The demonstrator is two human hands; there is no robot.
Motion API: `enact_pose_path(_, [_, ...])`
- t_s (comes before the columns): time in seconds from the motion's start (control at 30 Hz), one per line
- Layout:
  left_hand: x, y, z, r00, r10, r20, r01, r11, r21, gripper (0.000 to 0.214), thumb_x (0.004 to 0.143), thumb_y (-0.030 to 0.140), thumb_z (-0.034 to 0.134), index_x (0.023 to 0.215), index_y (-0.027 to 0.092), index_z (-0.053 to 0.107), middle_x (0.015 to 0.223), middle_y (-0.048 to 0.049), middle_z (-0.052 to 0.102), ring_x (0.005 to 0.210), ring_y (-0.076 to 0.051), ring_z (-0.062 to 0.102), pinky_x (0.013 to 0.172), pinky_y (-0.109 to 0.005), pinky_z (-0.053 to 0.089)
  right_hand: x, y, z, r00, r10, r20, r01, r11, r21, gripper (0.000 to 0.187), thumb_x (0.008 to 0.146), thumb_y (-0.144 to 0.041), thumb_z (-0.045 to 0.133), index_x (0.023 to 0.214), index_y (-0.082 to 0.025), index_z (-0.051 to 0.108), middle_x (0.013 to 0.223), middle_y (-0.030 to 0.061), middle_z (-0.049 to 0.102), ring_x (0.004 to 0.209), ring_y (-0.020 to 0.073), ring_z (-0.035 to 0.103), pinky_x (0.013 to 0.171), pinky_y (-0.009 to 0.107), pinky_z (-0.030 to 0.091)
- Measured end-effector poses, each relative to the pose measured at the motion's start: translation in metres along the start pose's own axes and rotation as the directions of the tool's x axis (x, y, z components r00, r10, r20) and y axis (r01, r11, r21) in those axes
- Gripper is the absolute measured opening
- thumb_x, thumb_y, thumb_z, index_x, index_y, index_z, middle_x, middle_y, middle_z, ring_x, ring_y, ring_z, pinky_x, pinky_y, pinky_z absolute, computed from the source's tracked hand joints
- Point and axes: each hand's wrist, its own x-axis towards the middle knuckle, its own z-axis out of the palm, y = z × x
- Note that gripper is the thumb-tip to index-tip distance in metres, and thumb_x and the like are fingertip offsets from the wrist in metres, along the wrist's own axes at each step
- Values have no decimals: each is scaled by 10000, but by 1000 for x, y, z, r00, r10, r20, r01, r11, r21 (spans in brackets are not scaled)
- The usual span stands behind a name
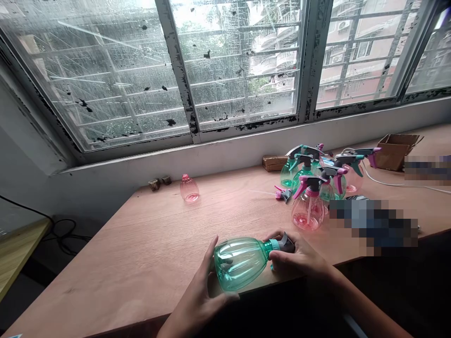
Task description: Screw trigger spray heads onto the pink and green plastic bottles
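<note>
A clear green spray bottle point(241, 263) lies tilted on its side over the front edge of the table, its neck pointing right. My left hand point(207, 286) cups its base, thumb below and fingers behind. My right hand point(296, 253) is closed around the grey and teal spray head point(280, 245) at the bottle's neck. The head sits at the neck; whether it is tight I cannot tell. Part of the trigger is hidden by my right fingers. Beyond my right hand stands a pink spray bottle point(308, 211) with a grey and pink head.
Several green and pink spray bottles point(305, 173) crowd the right side. A loose pink spray head point(283, 194) lies beside them, and a headless pink bottle point(189, 188) stands farther left. Cardboard boxes point(392, 152), a white cable point(382, 180) and a blurred-out item point(373, 223) are also rightward.
</note>
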Motion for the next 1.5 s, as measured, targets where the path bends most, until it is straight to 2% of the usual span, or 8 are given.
enact_pose_path(0.13, [-1,0,0,1000,-6,0,6,1000,2,1126,754,204,844,1538,481,85,1610,-44,322,1347,-315,504,1164,-488,374,0,-1,0,1000,-5,-7,5,1000,-10,386,786,-442,788,1023,-168,653,694,11,714,607,176,677,612,274,532])
enact_pose_path(0.3, [-4,0,-3,1000,-24,-3,24,999,45,999,832,309,785,1545,476,105,1616,-37,314,1364,-321,487,1162,-486,377,2,-1,-1,1000,-20,-8,20,999,-29,396,783,-444,791,1025,-165,650,697,16,717,614,184,684,615,279,534])
enact_pose_path(0.5, [-3,2,-2,1000,7,2,-7,1000,11,957,860,261,757,1532,513,124,1667,-7,203,1423,-335,416,1135,-459,423,2,0,-1,1000,-14,6,14,1000,-5,389,796,-434,788,1042,-169,642,707,8,709,635,180,688,636,276,537])
enact_pose_path(0.8, [-3,2,-2,999,-25,26,24,999,29,1067,844,300,773,1568,419,-2,1581,-87,402,1399,-341,456,1182,-525,337,1,-2,0,1000,14,-10,-14,1000,24,395,788,-439,798,1031,-167,646,703,4,704,617,173,679,629,271,530])
enact_pose_path(0.97, [-5,-5,-5,1000,-14,-14,15,995,95,924,901,366,697,1575,400,65,1674,-48,190,1490,-344,289,1222,-529,256,2,0,0,1000,0,-11,0,1000,17,398,792,-439,794,1036,-160,649,718,13,707,621,173,678,630,275,532])
enact_pose_path(1.03, [-4,-6,-5,1000,-6,-28,10,989,145,908,879,354,724,1575,374,140,1675,-45,187,1513,-348,218,1238,-537,201,1,-1,1,1000,-1,-16,2,1000,23,394,788,-438,797,1030,-163,651,719,8,703,609,166,673,616,268,533])
enact_pose_path(1.27, [0,3,-1,999,9,-34,-5,994,108,944,862,236,741,1547,463,133,1654,5,257,1464,-288,360,1210,-459,320,2,-3,1,1000,-20,-11,20,1000,7,370,795,-423,798,1022,-168,656,728,2,707,610,160,681,606,253,545])
enact_pose_path(1.5, [-3,2,-1,1000,-11,-14,13,993,121,997,855,208,742,1561,434,76,1634,-36,299,1441,-311,396,1214,-499,299,3,-2,0,1000,-19,-8,19,1000,23,363,801,-419,794,1016,-162,654,745,7,707,615,165,689,612,266,566])
